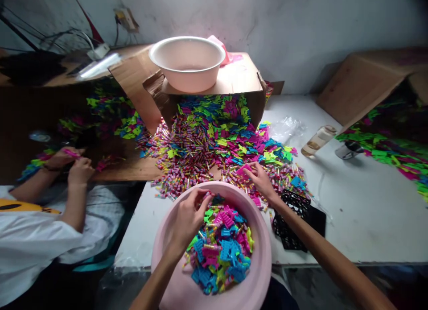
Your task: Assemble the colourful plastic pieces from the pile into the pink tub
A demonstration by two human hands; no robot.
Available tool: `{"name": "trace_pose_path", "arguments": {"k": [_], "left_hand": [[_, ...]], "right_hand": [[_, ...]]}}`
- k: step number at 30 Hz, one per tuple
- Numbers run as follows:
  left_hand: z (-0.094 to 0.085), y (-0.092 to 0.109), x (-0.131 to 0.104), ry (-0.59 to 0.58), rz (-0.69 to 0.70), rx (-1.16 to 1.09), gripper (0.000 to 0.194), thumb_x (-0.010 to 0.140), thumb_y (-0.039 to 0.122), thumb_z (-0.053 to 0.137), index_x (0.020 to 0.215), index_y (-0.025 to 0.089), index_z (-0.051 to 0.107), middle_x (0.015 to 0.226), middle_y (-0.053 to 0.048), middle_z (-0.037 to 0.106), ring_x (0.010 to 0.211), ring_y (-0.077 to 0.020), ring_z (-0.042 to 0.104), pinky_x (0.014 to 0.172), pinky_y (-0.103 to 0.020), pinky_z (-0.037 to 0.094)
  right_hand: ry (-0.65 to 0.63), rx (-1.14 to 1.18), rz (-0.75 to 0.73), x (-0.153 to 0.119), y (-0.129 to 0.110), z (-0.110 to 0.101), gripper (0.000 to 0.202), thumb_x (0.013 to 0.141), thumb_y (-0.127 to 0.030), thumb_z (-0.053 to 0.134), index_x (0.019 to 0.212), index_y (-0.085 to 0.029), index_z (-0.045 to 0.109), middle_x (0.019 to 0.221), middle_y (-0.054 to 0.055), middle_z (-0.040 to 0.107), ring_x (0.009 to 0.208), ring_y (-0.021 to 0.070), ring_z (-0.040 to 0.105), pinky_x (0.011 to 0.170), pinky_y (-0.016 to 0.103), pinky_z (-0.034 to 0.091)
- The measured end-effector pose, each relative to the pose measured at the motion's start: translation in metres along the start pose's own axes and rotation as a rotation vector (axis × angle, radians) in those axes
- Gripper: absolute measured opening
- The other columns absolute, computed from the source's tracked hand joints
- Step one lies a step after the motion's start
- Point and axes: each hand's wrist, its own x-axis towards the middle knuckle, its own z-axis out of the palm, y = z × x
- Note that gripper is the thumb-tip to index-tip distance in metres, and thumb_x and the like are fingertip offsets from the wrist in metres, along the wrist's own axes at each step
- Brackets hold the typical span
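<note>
Centre: our left hand (190, 212) pinches small tube (208, 194) above pink basin (262, 250) | right of centre: our right hand (261, 180) grips pink piece (243, 171) | we should pinch lightly

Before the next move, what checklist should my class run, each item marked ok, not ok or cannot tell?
1. Right hand grips a pink plastic piece: ok.
2. Left hand is over the pink basin: ok.
3. Small item in left hand is identifiable: cannot tell, mostly covered.
4. Table beyond the pink basin is free of loose tubes: not ok, many lie there.
5. Co-worker's hands are clear of the pink basin: ok, off to the left.
</note>
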Motion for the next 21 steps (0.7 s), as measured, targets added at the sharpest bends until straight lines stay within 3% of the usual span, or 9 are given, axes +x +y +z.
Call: {"name": "trace_pose_path", "arguments": {"k": [2,4,8,15,21], "left_hand": [[0.007,0.021,0.005,-0.003,0.092,-0.012,0.021,0.097,0.036,0.057,0.108,0.024,0.069,0.111,-0.005,0.076,0.099,-0.0213,0.072,0.085,-0.029,0.056],[0.015,0.04,0.008,-0.026,0.167,-0.038,0.021,0.098,0.034,0.057,0.111,0.025,0.071,0.115,-0.004,0.075,0.105,-0.0213,0.07,0.091,-0.03,0.055],[0.024,0.065,0.008,-0.113,0.194,-0.121,0.021,0.097,0.031,0.059,0.114,0.022,0.066,0.107,-0.006,0.075,0.097,-0.0203,0.072,0.084,-0.029,0.058],[0.024,0.077,-0.001,-0.124,0.233,-0.12,0.015,0.096,0.029,0.061,0.105,0.02,0.068,0.099,-0.005,0.075,0.085,-0.0186,0.072,0.082,-0.031,0.06],[0.011,0.079,0.001,-0.193,0.294,-0.081,0.014,0.097,0.025,0.06,0.106,0.02,0.069,0.1,-0.004,0.075,0.091,-0.0177,0.072,0.086,-0.028,0.057]], "right_hand": [[-0.037,0.092,0.028,-0.019,-0.02,-0.005,0.028,0.099,-0.05,0.047,0.107,-0.024,0.05,0.088,0.004,0.071,0.07,0.0207,0.07,0.061,0.033,0.058],[-0.075,0.234,0.061,-0.04,-0.04,-0.008,0.027,0.097,-0.049,0.053,0.103,-0.022,0.054,0.089,0.003,0.071,0.073,0.0186,0.069,0.067,0.031,0.058],[-0.088,0.393,0.082,-0.071,-0.073,-0.013,0.025,0.094,-0.045,0.064,0.098,-0.021,0.063,0.091,0.002,0.067,0.08,0.0171,0.065,0.074,0.028,0.055],[-0.053,0.212,0.021,-0.09,-0.095,-0.015,0.022,0.096,-0.043,0.062,0.104,-0.023,0.067,0.094,0.003,0.07,0.079,0.0182,0.067,0.074,0.03,0.054],[-0.078,0.07,-0.092,-0.097,-0.103,-0.016,0.015,0.099,-0.036,0.057,0.095,-0.023,0.062,0.077,-0.001,0.066,0.066,0.0147,0.062,0.064,0.025,0.048]]}}
